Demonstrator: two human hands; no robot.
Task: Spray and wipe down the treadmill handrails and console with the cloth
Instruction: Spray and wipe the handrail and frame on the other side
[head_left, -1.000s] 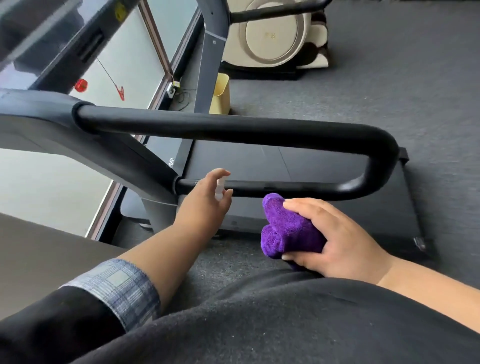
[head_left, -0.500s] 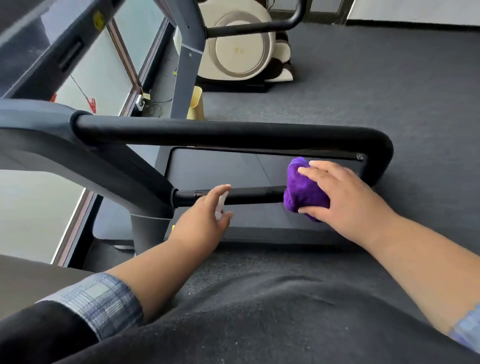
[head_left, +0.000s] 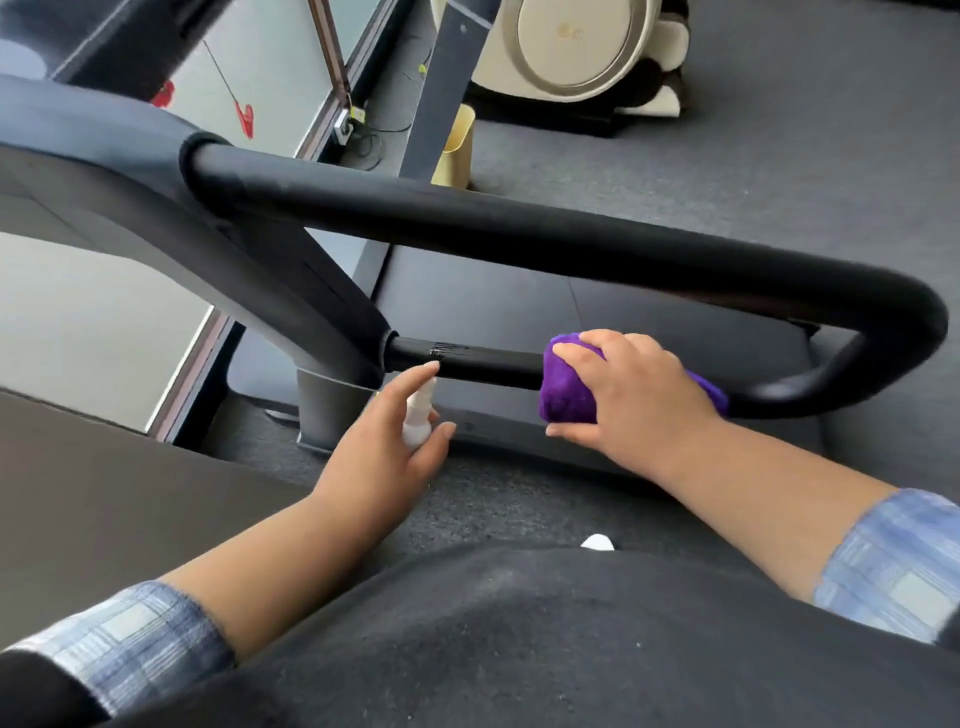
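right hand (head_left: 631, 397) presses the purple cloth (head_left: 566, 395) around the lower handrail bar (head_left: 483, 364), fingers clamped on it; left hand (head_left: 387, 457) grips the white spray bottle (head_left: 420, 413) just beside that bar

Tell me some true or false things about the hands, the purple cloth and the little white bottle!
1. The right hand presses the purple cloth on the thin lower bar. True.
2. The left hand is empty. False: it holds a small white spray bottle.
3. The cloth is on the thick upper handrail. False: it is on the thin lower bar.
4. A yellow bin stands on the floor beyond the handrail. True.
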